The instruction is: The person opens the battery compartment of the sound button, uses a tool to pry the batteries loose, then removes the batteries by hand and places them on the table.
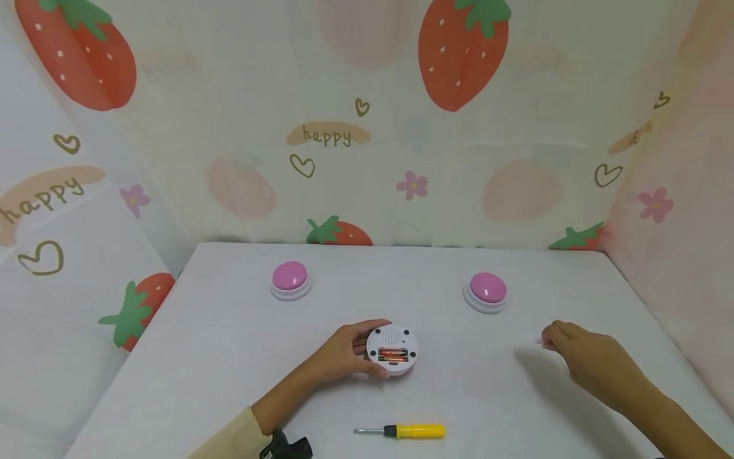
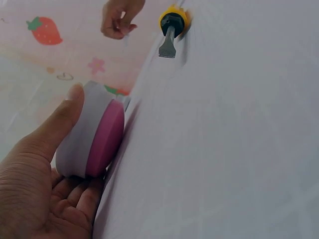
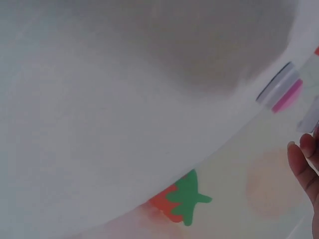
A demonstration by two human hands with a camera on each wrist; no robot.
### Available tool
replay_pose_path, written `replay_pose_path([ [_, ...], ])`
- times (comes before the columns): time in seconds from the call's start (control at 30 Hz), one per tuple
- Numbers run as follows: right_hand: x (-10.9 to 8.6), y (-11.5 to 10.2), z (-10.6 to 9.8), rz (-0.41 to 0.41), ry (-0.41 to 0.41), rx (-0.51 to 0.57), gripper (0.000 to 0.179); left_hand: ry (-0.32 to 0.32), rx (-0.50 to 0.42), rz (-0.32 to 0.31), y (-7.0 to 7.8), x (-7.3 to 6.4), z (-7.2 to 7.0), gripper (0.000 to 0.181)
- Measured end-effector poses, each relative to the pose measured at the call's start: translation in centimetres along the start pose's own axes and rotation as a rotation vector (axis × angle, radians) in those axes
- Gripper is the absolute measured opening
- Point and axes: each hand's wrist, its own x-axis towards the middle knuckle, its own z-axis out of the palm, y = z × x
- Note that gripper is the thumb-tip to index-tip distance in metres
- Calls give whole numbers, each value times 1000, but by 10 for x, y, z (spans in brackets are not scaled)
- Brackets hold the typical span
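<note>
My left hand (image 1: pixel 343 356) grips a round white push-button (image 1: pixel 395 370) by its edge, thumb and fingers on opposite sides. Its underside faces up, with two red batteries (image 1: pixel 392 355) visible in the uncovered compartment. In the left wrist view the pink dome (image 2: pixel 106 139) points towards the table. Above the table's right side, my right hand (image 1: pixel 596 360) pinches a small white piece (image 3: pixel 311 117), which looks like a battery cover; the fingers mostly hide it. A screwdriver (image 1: pixel 420 431) with a yellow handle lies in front of the push-button, its blade pointing left.
Two more pink-topped push-buttons stand farther back on the white table (image 1: pixel 229 344), a left one (image 1: pixel 290 277) and a right one (image 1: pixel 487 290). Strawberry-patterned sheets (image 1: pixel 246 115) enclose the back and sides.
</note>
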Motion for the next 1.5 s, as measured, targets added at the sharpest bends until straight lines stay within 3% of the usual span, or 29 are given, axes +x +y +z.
replay_pose_path([
  [0.27, -15, 20, 3, 79, -88, 34, 57, 0, -2, 1, -1, 1, -1, 86],
  [0.4, -20, 25, 6, 75, -121, 51, 58, -1, -3, 3, -2, 1, -1, 86],
  [0.53, -21, 27, 8, 68, -151, 61, 18, -2, -4, 0, -2, 0, -1, 85],
  [0.63, -19, 27, 9, 76, -185, 67, 44, -5, -2, -4, -1, 0, -2, 86],
  [0.7, -18, 26, 10, 87, -217, 58, 47, -8, -2, -5, -1, 0, -2, 86],
  [1.1, -15, 26, 14, 118, -337, 41, 42, -19, -27, -11, -2, 0, -2, 86],
  [1.5, -18, 26, 16, 87, -338, 45, 41, -10, -15, -15, -3, 2, -2, 86],
])
